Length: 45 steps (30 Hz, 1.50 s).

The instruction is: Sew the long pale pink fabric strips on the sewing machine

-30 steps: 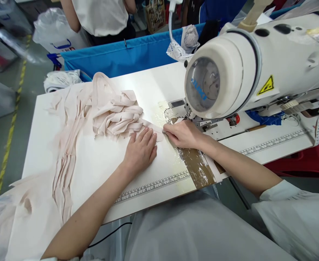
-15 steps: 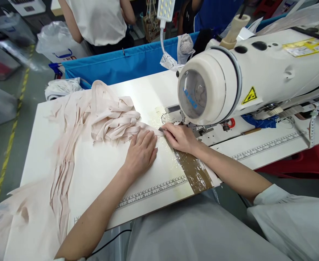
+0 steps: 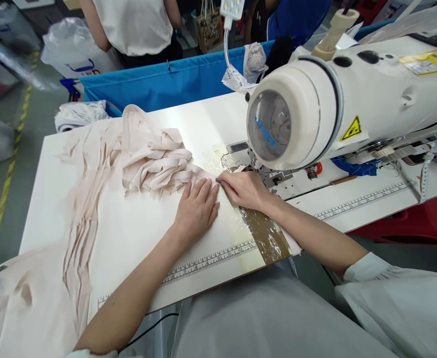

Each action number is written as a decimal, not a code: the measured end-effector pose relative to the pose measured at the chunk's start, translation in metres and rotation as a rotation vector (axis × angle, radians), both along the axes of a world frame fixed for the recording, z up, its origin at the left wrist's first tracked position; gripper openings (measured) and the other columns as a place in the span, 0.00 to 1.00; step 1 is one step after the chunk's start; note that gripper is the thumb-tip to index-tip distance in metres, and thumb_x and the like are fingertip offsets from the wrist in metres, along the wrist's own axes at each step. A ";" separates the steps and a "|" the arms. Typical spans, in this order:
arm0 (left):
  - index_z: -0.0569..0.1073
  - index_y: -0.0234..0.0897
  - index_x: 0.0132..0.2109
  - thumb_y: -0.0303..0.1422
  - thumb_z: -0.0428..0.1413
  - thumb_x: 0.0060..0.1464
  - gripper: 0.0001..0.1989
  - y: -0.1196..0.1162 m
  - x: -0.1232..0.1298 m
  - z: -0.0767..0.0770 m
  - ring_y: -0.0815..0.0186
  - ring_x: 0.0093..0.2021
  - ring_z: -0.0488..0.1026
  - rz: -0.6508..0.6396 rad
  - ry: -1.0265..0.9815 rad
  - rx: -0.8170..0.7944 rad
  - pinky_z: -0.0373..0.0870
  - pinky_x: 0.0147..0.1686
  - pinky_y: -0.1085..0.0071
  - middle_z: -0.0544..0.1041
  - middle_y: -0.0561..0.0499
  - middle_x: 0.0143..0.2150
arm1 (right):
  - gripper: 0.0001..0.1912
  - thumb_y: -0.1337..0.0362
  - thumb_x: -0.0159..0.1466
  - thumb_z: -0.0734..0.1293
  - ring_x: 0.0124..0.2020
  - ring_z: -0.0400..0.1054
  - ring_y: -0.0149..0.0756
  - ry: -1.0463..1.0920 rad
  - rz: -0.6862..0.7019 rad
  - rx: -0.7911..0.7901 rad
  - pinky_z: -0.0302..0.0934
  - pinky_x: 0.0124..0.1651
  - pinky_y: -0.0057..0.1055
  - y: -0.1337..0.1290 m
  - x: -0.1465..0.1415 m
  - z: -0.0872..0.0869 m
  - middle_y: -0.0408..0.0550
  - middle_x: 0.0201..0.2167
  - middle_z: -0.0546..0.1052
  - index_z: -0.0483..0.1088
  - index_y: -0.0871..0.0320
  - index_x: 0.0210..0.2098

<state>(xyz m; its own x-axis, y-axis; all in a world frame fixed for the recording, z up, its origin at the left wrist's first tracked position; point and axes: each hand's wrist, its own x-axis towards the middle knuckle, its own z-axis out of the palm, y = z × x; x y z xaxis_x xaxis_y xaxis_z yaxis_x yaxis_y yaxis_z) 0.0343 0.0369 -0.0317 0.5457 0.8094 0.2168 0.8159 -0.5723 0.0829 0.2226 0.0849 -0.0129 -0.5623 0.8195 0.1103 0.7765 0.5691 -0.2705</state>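
Note:
My left hand (image 3: 197, 208) lies flat, fingers together, pressing a pale pink fabric strip (image 3: 203, 175) onto the white sewing table (image 3: 136, 233). My right hand (image 3: 245, 189) is closed over a small metal tool whose tip shows at the strip's edge, just in front of the presser foot of the white sewing machine (image 3: 337, 104). The strip runs back into a heap of folded pink strips (image 3: 154, 161). More pink cloth (image 3: 80, 223) trails down the table's left side.
A printed ruler (image 3: 211, 259) runs along the table's near edge, beside brown tape under plastic film (image 3: 265, 233). A blue fabric bin (image 3: 166, 84) stands behind the table, with a person in a white top (image 3: 132, 25) beyond it. A lamp (image 3: 231, 10) hangs above the machine.
Both hands have stayed on the strip near the needle, creeping slightly left. The camera shifted a little; the heap of strips looks unchanged.

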 end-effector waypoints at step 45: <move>0.68 0.33 0.61 0.35 0.43 0.66 0.22 0.001 0.004 0.002 0.50 0.63 0.64 0.012 0.017 -0.051 0.59 0.60 0.51 0.69 0.37 0.62 | 0.15 0.63 0.69 0.53 0.26 0.63 0.33 0.026 -0.007 -0.025 0.43 0.28 0.30 -0.003 0.010 -0.001 0.46 0.28 0.76 0.70 0.57 0.38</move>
<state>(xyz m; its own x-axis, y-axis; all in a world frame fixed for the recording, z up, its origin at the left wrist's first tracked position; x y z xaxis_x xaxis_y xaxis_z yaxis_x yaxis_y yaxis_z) 0.0382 0.0379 -0.0298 0.5387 0.8260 0.1659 0.8244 -0.5574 0.0982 0.2330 0.0823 -0.0141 -0.5537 0.8261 0.1046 0.7728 0.5566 -0.3050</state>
